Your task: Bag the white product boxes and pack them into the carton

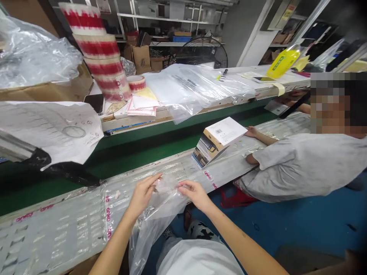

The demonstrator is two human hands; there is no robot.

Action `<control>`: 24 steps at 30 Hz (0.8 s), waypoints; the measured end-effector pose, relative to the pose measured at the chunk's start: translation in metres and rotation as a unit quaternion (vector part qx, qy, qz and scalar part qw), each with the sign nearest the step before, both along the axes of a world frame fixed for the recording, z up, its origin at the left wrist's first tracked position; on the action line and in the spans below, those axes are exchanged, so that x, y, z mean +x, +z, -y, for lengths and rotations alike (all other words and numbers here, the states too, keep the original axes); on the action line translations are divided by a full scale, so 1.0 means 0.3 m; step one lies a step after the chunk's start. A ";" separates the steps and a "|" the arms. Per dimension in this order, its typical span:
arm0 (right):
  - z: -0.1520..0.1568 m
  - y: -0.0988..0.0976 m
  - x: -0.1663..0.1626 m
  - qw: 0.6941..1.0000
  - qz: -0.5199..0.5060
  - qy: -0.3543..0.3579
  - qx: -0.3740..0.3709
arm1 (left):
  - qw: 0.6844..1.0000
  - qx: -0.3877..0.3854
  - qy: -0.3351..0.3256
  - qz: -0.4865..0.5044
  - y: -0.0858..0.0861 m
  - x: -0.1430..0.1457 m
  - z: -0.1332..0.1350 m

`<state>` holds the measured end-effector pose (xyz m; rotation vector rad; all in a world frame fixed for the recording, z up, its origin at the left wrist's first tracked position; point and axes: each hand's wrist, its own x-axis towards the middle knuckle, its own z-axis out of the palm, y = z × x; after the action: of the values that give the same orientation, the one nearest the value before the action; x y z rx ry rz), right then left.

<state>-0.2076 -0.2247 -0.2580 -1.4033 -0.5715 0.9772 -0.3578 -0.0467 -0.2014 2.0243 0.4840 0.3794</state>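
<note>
A clear plastic bag (166, 204) hangs between my hands over the near edge of the tape-covered bench (71, 217). My left hand (145, 191) pinches one side of the bag's upper edge. On the other side, my right hand (193, 193) grips the film between thumb and fingers. Just beyond my right hand, a printed cardboard box (218, 139) stands tilted on the bench, with a white label side and a picture side showing. A co-worker's hand (252, 132) touches the far side of this box.
A green conveyor belt (126, 156) runs behind the bench. On the shelf beyond lie a stack of red-and-clear tape rolls (99, 57) and flat clear bags (189, 86). A co-worker in a grey shirt (309, 164) sits at the right. A paper sheet (48, 130) hangs at left.
</note>
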 end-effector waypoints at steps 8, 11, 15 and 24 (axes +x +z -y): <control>0.189 0.094 0.268 0.997 0.046 0.043 0.043 | 0.990 -0.075 -0.003 -0.122 0.168 0.150 -0.053; 0.189 0.165 0.310 0.977 0.163 0.135 -0.023 | 0.990 -0.071 0.014 -0.118 0.197 0.257 0.017; 0.189 0.222 0.362 0.945 0.310 0.099 -0.023 | 0.986 -0.129 0.071 -0.084 0.209 0.379 0.089; 0.318 0.192 0.679 0.898 0.425 -0.056 0.099 | 0.949 -0.036 -0.158 -0.270 0.339 0.455 0.043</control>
<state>-0.0039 -0.3200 -0.2004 -1.6223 -1.1783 0.1493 -0.2214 -0.0596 -0.0998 2.0791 0.4802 -0.3953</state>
